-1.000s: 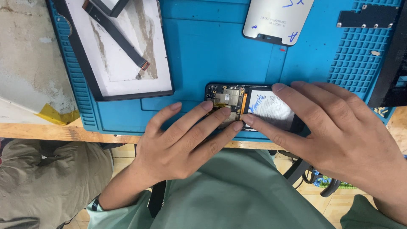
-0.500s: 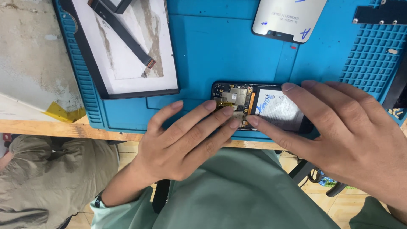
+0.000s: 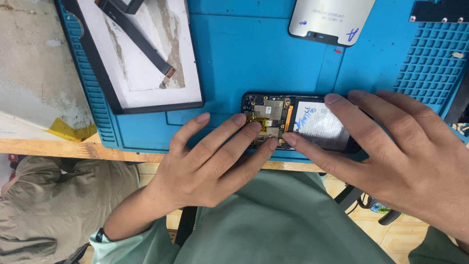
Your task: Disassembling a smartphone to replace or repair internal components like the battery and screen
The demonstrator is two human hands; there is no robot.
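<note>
An opened phone (image 3: 273, 110) lies flat on the blue work mat (image 3: 244, 54) near its front edge, its circuit board and white battery (image 3: 317, 124) showing. My left hand (image 3: 210, 161) reaches in from the lower left, and its fingertips press on the circuit board's left part. My right hand (image 3: 391, 146) comes from the right. It covers the phone's right half, with fingers along the top and bottom edges and a fingertip at the board's lower edge.
A white tray (image 3: 141, 93) with a black frame holds a dark flex cable (image 3: 141, 41) at the upper left. A silver back cover (image 3: 330, 19) lies at the top. A gridded section of the mat (image 3: 430, 58) sits at the right. The wooden table edge (image 3: 58, 146) runs below.
The view has shifted slightly, so the phone and mat sit lower and to the right in the picture. Both hands stay on the phone with little movement of the fingers.
</note>
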